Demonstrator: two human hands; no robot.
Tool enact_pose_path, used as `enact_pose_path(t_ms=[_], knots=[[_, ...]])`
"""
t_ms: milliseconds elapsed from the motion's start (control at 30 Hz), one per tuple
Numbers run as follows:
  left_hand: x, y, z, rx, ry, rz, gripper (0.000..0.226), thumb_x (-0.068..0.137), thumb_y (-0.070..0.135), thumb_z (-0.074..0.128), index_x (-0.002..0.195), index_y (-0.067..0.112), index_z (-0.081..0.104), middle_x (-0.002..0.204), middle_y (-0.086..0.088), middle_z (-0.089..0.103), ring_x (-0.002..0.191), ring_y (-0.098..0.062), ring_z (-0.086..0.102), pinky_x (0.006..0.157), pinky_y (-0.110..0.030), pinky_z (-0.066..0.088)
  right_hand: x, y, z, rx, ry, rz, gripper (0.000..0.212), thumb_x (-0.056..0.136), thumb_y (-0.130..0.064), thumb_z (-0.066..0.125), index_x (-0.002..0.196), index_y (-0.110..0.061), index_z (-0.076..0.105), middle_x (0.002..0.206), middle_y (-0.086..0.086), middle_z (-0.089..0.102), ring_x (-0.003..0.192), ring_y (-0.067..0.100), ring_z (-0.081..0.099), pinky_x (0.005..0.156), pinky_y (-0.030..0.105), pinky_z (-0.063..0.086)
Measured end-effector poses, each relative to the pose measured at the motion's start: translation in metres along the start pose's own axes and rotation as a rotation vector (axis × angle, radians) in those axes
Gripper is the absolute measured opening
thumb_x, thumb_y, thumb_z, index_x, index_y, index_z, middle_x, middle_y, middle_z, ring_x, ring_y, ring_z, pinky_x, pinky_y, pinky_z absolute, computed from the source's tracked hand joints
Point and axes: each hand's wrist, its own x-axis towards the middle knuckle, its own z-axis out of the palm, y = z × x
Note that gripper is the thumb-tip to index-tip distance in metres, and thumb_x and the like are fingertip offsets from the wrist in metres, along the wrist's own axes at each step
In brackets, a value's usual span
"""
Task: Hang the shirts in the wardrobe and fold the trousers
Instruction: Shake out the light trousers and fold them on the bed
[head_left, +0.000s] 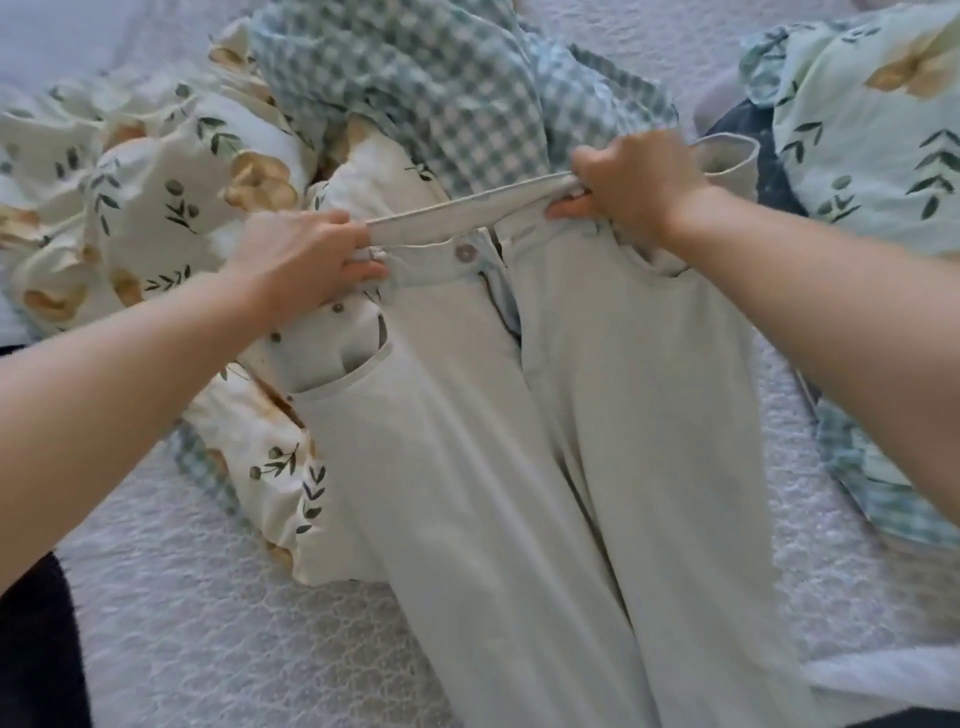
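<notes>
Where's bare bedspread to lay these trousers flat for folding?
Biggest bare bedspread patch: lower left, between the floral bedding and the trousers. A narrower strip lies right of the trousers, before the checked cloth. Behind the left hand and right hand it is crowded with heaped checked fabric.

surface: white textured bed cover (171, 597) | spread flat | light: soft, even

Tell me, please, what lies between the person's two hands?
In the head view, the taut waistband of the pale grey-green trousers runs from the left hand to the right hand, with a round grey button and the open fly.
</notes>
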Motion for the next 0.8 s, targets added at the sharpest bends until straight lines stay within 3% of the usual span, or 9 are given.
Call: enact_pose_path(t_ms=[100, 167, 200, 267, 400, 500, 600, 667, 800], knots=[[0.019, -0.016, 0.013, 0.127, 0.011, -0.059, 0.045, 0.094, 0.054, 0.049, 0.095, 0.011, 0.064, 0.089, -0.009, 0.058, 0.07, -0.035, 0.062, 0.051, -0.029, 0.031, 0.03, -0.004, 0.018, -0.024, 0.04, 0.047, 0.054, 0.088, -0.057, 0.056, 0.085, -0.005, 0.042, 0.067, 0.017, 0.053, 0.065, 0.03, 0.054, 0.059, 0.033, 0.034], [0.024, -0.015, 0.034, 0.213, -0.034, -0.122, 0.045, 0.097, 0.053, 0.044, 0.106, 0.012, 0.061, 0.104, -0.011, 0.06, 0.079, -0.036, 0.065, 0.052, -0.029, 0.026, 0.044, -0.013, 0.045, -0.013, 0.024, 0.12, 0.054, 0.086, -0.053, 0.062, 0.099, -0.001, 0.052, 0.096, 0.024, 0.064, 0.095, 0.038, 0.059, 0.081, 0.045, 0.041], [0.023, -0.011, 0.048, 0.215, -0.053, -0.16, 0.044, 0.099, 0.051, 0.043, 0.11, 0.011, 0.059, 0.11, -0.012, 0.059, 0.083, -0.037, 0.065, 0.053, -0.031, 0.026, 0.048, -0.019, 0.058, -0.015, 0.018, 0.169, 0.058, 0.085, -0.052, 0.064, 0.108, 0.0, 0.053, 0.108, 0.025, 0.063, 0.108, 0.039, 0.055, 0.094, 0.051, 0.038], [0.022, -0.007, 0.073, 0.167, -0.049, -0.231, 0.042, 0.1, 0.046, 0.044, 0.112, 0.007, 0.056, 0.116, -0.016, 0.056, 0.091, -0.039, 0.063, 0.056, -0.035, 0.031, 0.052, -0.027, 0.081, -0.023, 0.022, 0.261, 0.066, 0.084, -0.053, 0.062, 0.119, 0.001, 0.052, 0.12, 0.024, 0.057, 0.12, 0.039, 0.046, 0.105, 0.058, 0.028], [0.026, -0.001, 0.082, 0.2, -0.089, -0.341, 0.042, 0.099, 0.047, 0.046, 0.114, 0.009, 0.056, 0.121, -0.015, 0.054, 0.111, -0.039, 0.055, 0.081, -0.045, 0.04, 0.048, -0.02, 0.091, -0.019, 0.081, 0.245, 0.066, 0.086, -0.055, 0.058, 0.119, 0.001, 0.051, 0.122, 0.023, 0.053, 0.121, 0.038, 0.044, 0.1, 0.053, 0.031], [0.032, 0.008, 0.074, 0.226, -0.194, -0.417, 0.038, 0.101, 0.044, 0.042, 0.119, 0.013, 0.054, 0.128, -0.012, 0.051, 0.124, -0.035, 0.043, 0.096, -0.048, 0.035, 0.034, -0.01, 0.085, 0.079, 0.158, 0.184, 0.06, 0.084, -0.046, 0.066, 0.121, -0.001, 0.052, 0.123, 0.022, 0.053, 0.121, 0.039, 0.045, 0.102, 0.05, 0.029], [0.036, 0.028, 0.069, 0.262, -0.287, -0.534, 0.036, 0.098, 0.028, 0.047, 0.13, 0.012, 0.047, 0.139, -0.013, 0.04, 0.134, -0.035, 0.031, 0.108, -0.058, 0.028, -0.004, -0.005, 0.082, 0.05, 0.337, 0.186, 0.055, 0.08, -0.03, 0.069, 0.125, -0.005, 0.049, 0.127, 0.018, 0.051, 0.121, 0.037, 0.044, 0.106, 0.046, 0.028], [0.039, 0.045, 0.064, 0.249, -0.305, -0.625, 0.047, 0.095, 0.013, 0.047, 0.141, 0.01, 0.036, 0.15, -0.017, 0.027, 0.141, -0.038, 0.021, 0.113, -0.065, 0.017, -0.036, 0.001, 0.086, 0.055, 0.394, 0.261, 0.058, 0.083, -0.029, 0.067, 0.131, -0.006, 0.044, 0.132, 0.017, 0.048, 0.123, 0.036, 0.043, 0.107, 0.044, 0.029], [0.033, 0.091, 0.061, 0.169, -0.065, -0.604, 0.074, 0.082, 0.0, 0.055, 0.147, 0.01, 0.021, 0.152, -0.019, 0.017, 0.143, -0.038, 0.014, 0.117, -0.062, 0.001, -0.079, 0.012, 0.104, 0.367, 0.238, 0.59, 0.076, 0.087, -0.035, 0.068, 0.143, 0.0, 0.029, 0.143, 0.021, 0.035, 0.132, 0.037, 0.033, 0.112, 0.041, 0.023]])
